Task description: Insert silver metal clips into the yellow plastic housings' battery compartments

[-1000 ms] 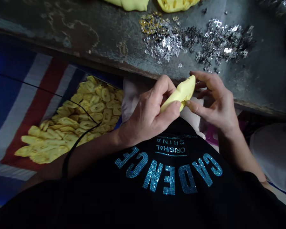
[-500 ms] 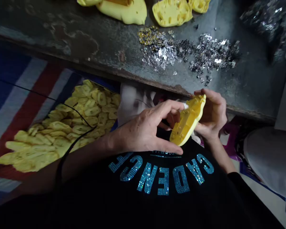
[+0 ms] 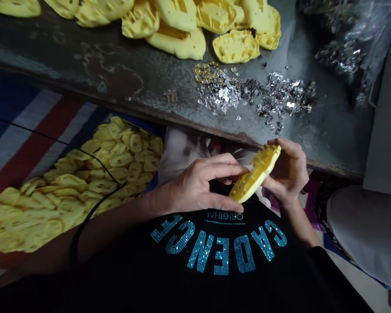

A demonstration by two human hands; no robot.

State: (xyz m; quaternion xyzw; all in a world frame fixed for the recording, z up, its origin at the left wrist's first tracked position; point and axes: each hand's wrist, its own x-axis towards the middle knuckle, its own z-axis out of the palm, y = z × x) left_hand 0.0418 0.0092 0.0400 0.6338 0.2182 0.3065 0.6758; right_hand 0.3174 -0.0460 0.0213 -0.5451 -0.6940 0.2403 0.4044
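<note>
A hollow yellow moulded plastic shell (image 3: pixel 256 178) is held tilted over my lap, just off the table edge. My right hand (image 3: pixel 288 171) grips it from behind, thumb and fingers at its right side. From the left, my left hand (image 3: pixel 205 182) reaches in with its fingers at the shell's hollow face and its thumb along the lower end. A white covering shows on one left fingertip. Whether a small part is pinched inside is hidden. Beyond the hands, small shiny metal clips (image 3: pixel 224 95) lie in heaps on the dark worktable (image 3: pixel 107 82).
Several more yellow shells (image 3: pixel 179 43) lie along the table's back. A clear plastic bag of metal pieces (image 3: pixel 342 61) stands at the right. On the left, a pile of yellow parts (image 3: pixel 101 174) fills a striped sheet (image 3: pixel 35 134). A dark cord (image 3: pixel 94 208) crosses my left forearm.
My view has tilted up, showing more shells at the back. The held shell has turned flatter, and my left fingers have moved lower against its hollow side.
</note>
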